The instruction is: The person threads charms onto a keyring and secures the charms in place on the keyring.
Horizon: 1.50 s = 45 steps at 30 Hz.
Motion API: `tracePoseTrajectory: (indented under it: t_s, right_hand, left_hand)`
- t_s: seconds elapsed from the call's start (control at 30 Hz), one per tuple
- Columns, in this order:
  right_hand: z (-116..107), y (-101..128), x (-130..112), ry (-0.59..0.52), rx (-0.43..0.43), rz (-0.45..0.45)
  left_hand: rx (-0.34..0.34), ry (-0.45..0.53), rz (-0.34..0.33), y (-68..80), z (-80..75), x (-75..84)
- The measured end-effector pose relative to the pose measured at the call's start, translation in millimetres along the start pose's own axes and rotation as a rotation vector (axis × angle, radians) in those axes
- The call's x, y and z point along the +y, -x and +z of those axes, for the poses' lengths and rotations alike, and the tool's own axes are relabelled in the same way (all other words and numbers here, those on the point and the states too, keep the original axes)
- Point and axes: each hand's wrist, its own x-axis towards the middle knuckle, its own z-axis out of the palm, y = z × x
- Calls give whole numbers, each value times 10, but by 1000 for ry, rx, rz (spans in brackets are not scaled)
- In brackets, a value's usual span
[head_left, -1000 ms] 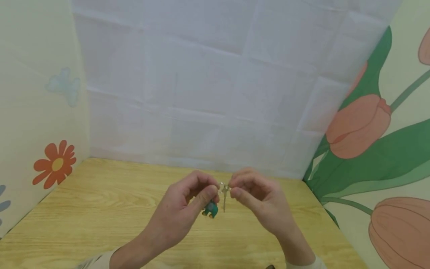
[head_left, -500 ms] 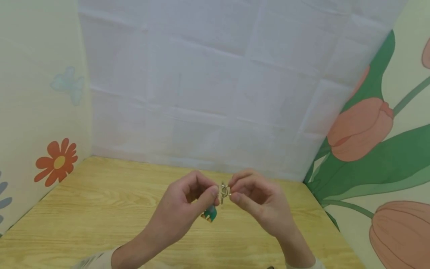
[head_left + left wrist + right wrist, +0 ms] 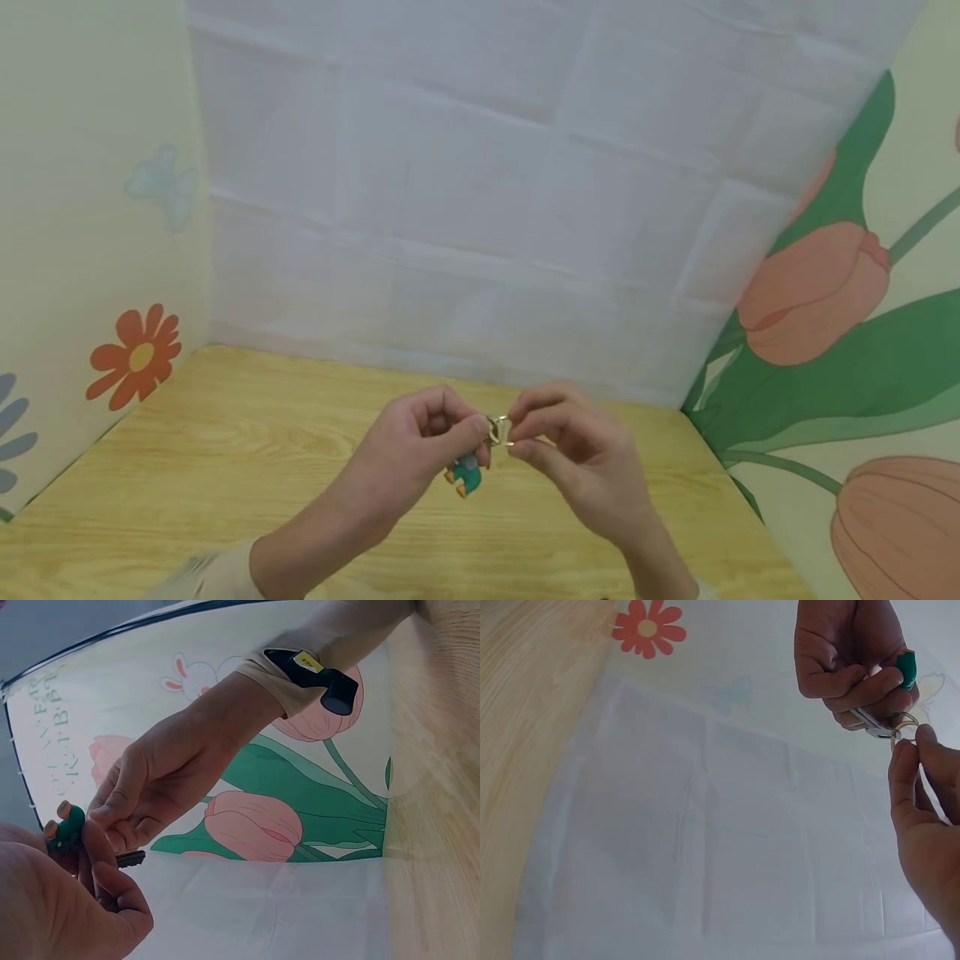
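In front of me, a little above the table, my left hand [image 3: 397, 467] grips a keychain with a small teal-green figure [image 3: 467, 477] that has orange feet. The figure sticks out below the thumb; part of it is hidden by my fingers. My right hand [image 3: 581, 458] pinches a metal key ring [image 3: 904, 729] between thumb and fingertip. In the right wrist view more than one metal loop shows between the hands. A key [image 3: 871, 724] lies against my left fingers, and its dark toothed blade pokes out past them in the left wrist view.
The hands are over a wood-grain table [image 3: 247, 467]. A creased white sheet [image 3: 465, 208] rises behind it. Side panels stand left and right, printed with an orange flower [image 3: 142, 357] and pink tulips [image 3: 817, 292]. A dark device [image 3: 319, 682] is strapped to my right wrist.
The key hung down between the hands a second ago; now it is mostly behind my left fingers. The metal loops have turned between the fingertips. The figure has tilted and shifted slightly left.
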Motion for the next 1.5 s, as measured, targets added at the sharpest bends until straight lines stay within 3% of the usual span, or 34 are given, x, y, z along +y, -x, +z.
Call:
tracePoseTrajectory:
  t_s: [0.13,0.3,0.5,0.67,0.77,0.97,1.07,1.23,1.5]
  right_hand:
    - [19,8,8,22,6,-13]
    - [37,21,21,66,11,-11]
    - [58,55,20,94,8,4]
    - [68,55,18,114,27,9]
    - [68,52,11,123,47,36]
    - [71,30,1,63,39,46]
    - [70,18,-6,29,31,35]
    - [57,15,-12,-6,15,12]
    - [44,6,4,-24,-18,-16]
  left_hand:
    - [12,-16,17,5,16,7]
    - [71,-160,119,25,49,-1]
    - [194,-335,244,18,75,-38]
    - [240,-394,322,34,81,-60]
    - [240,-422,435,52,93,-88]
    - [254,-557,789,18,95,-159]
    - [239,-588,876,2,96,-166]
    - [205,-577,908,4,114,-159]
    - [190,-536,865,8,109,-157]
